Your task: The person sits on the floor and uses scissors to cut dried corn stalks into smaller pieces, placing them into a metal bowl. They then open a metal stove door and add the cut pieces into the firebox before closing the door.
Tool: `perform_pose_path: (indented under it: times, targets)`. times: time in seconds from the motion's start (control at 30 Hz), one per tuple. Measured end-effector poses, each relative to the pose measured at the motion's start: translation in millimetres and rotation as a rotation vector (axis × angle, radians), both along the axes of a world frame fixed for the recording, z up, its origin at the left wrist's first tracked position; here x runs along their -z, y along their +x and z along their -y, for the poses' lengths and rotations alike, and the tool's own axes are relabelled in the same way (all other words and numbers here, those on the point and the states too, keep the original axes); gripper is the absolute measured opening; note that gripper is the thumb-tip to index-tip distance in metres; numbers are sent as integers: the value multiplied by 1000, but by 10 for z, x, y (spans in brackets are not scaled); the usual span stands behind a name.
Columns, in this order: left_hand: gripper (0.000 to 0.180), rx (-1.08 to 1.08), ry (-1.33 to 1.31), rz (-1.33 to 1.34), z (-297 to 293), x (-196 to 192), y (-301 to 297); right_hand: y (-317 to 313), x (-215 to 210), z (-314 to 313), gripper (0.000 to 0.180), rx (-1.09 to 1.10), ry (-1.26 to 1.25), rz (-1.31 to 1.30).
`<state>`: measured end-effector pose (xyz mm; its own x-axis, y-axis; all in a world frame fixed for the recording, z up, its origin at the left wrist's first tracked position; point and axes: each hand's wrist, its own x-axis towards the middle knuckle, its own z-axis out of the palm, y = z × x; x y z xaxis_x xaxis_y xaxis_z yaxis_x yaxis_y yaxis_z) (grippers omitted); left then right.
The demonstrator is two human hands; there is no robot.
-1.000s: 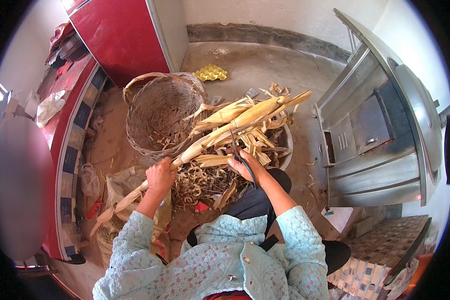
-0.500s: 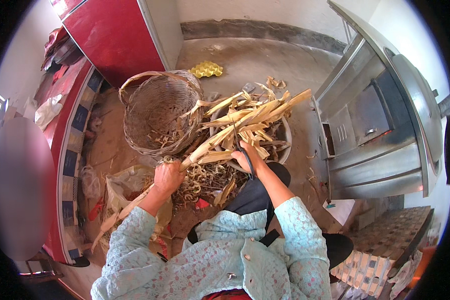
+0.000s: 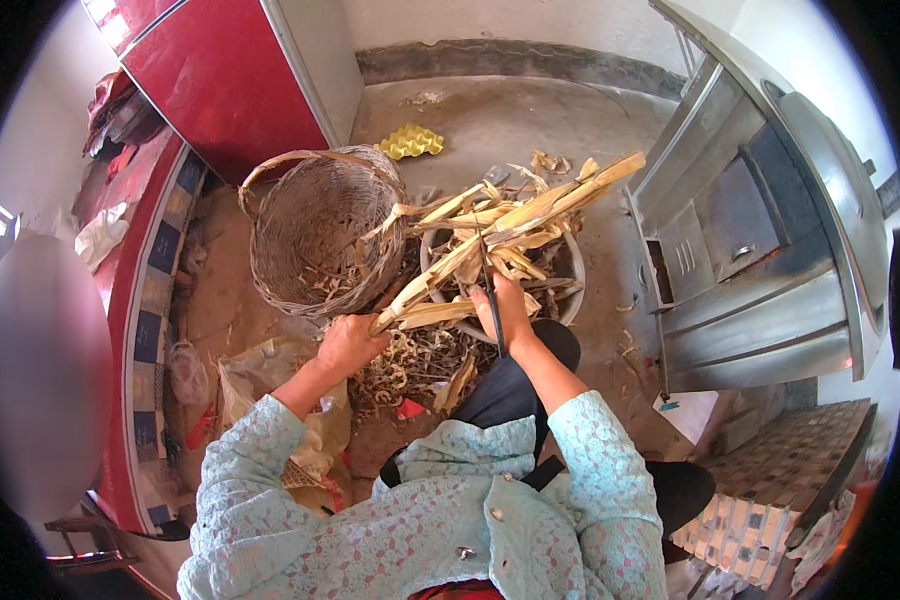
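Dry corn stalks (image 3: 505, 225) with pale yellow leaves lie slanting across a round light-coloured basin (image 3: 577, 262). My left hand (image 3: 352, 342) is closed around their lower end, near the wicker basket. In my right hand (image 3: 506, 308), fingers wrapped, is a pair of black scissors (image 3: 488, 270). Its blades point away from me against the stalks; whether they are apart is hard to make out. Below the stalks, the basin holds brown dry scraps, partly hidden by the leaves.
A wicker basket (image 3: 320, 225) with a hoop handle holds a few scraps. Behind it lies a yellow egg tray (image 3: 411, 141). A metal stove (image 3: 760, 230) stands at right, a red cabinet (image 3: 232, 85) at far left. Dry scraps (image 3: 410, 370) and a plastic sack (image 3: 260, 375) lie near me.
The stalks have shifted slightly up and right. The long stalk length trailing lower left past my left hand no longer shows. My right hand with the scissors has moved little.
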<state>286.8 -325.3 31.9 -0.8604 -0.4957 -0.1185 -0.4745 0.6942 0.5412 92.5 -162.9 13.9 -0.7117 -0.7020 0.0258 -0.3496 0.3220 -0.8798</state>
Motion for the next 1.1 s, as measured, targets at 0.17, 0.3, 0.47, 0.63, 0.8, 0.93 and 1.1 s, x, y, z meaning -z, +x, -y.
perform_pose_path:
  times: [0.17,0.3,0.47,0.63,0.8,0.93,1.1]
  targets:
    - [34,-68,79,79,109,-64,117,3,79,28,18,81,119,-220]
    - [42,-122,33,107,117,-19,368,14,123,44,20,57,150,-234]
    - [36,-113,-151,161,-40,9,545,100,-37,-2,25,26,72,-133]
    - [31,50,-220,70,15,210,444,-91,239,37,33,-4,102,-12]
    - [31,130,-265,55,80,309,460,-212,233,110,44,-66,234,-31]
    - [28,100,-227,54,-25,245,514,-150,259,107,43,-55,209,-222]
    - [26,84,-203,42,-53,192,586,-69,112,111,36,-70,282,-321]
